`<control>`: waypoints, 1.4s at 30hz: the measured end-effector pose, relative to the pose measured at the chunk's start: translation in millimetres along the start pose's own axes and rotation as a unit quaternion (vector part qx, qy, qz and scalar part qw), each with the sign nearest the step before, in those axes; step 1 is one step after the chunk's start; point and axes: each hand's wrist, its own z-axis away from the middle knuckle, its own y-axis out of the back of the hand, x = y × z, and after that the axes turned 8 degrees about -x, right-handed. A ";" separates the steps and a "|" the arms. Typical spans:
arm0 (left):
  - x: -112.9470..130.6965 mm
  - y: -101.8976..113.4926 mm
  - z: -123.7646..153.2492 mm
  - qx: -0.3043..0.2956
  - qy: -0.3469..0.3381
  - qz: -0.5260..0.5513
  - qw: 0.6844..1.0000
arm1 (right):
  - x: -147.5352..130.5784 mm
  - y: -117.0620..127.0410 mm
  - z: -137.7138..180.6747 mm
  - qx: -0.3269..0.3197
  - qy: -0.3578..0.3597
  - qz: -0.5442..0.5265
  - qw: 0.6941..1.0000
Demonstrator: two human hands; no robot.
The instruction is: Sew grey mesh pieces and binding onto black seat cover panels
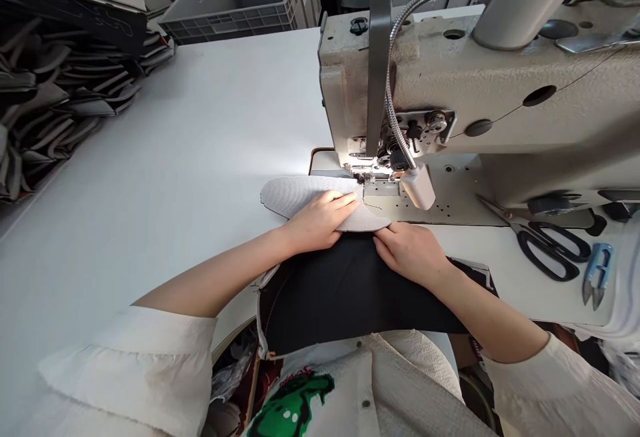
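Note:
A light grey mesh fabric piece (285, 191) with a rounded left end lies at the sewing machine's needle area. My left hand (323, 222) rests over it, fingers on top and thumb at its lower edge, gripping it. At the fabric's right corner, my right hand (413, 250) pinches the edge; its fingertips are partly hidden. A larger black fabric panel (340, 297) hangs from beneath both hands over the table edge towards my lap. The presser foot (361, 178) of the sewing machine (425, 83) is just beyond my left fingertips. Whether the needle is in the cloth cannot be made out.
Black-handled scissors (543, 240) and blue thread snips (597, 273) lie right on the white table (225, 123). Stacked dark and grey cut pieces (65, 90) stand far left. Grey plastic crates (245, 20) are behind the table. A lamp on a flexible neck (417, 187) hangs near the needle.

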 end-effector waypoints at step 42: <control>-14.8 22.2 -35.8 0.018 0.014 -0.063 0.998 | 23.6 24.5 -34.7 -0.076 0.047 -0.114 0.989</control>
